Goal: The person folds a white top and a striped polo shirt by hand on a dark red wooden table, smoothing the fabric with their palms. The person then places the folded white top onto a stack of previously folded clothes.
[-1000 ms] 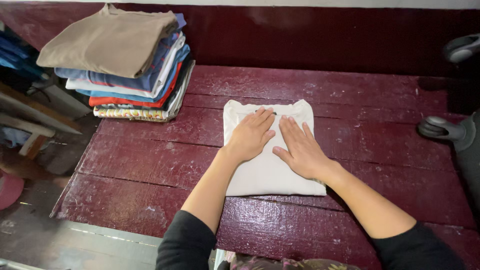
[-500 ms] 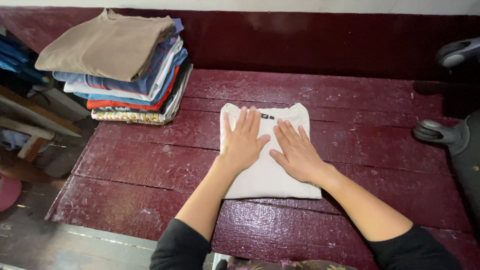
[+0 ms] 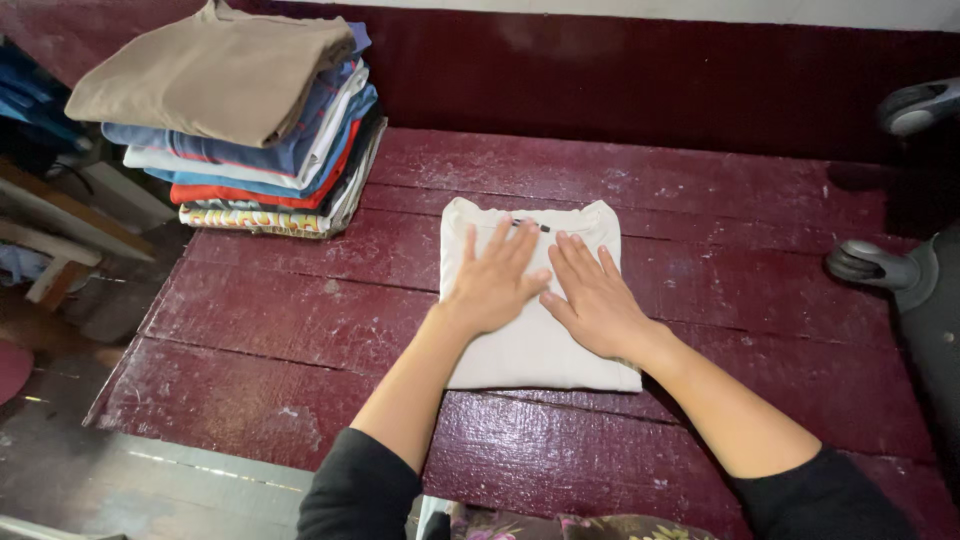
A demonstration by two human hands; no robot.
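Head view, single frame.

Item 1: folded cream-white cotton shirt (image 3: 530, 345), a flat, roughly rectangular packet lying near the middle of the dark red painted wooden plank table (image 3: 700, 200). Collar end points away from the person; a small dark neck label shows between the fingertips, too small to make out. The central part of the cloth is covered by the hands.

Item 2: left hand (image 3: 493, 282), palm down, fingers spread wide and flat on the shirt's left half; grips nothing. Black sleeve at the forearm, cut off by the lower frame edge.

Item 3: right hand (image 3: 595, 297), palm down, fingers extended and slightly fanned, pressed flat on the shirt's right half, just beside the left hand; grips nothing. Black sleeve likewise cut off.

Item 4: stack of folded garments (image 3: 250, 130) at the table's far left corner, well apart from the shirt. Tan piece on top; blue, white, red and dark layers beneath; the lowest shows a printed edge. Exact count cannot be told.

Item 5: table surface, worn paint, pale scuffs, visible plank seams.

Item 6: grey and black wheeled object (image 3: 885, 262) at the right edge, largely cut off; kind unclear.

Item 7: wooden boards and blue cloth at far left, partly out of frame.
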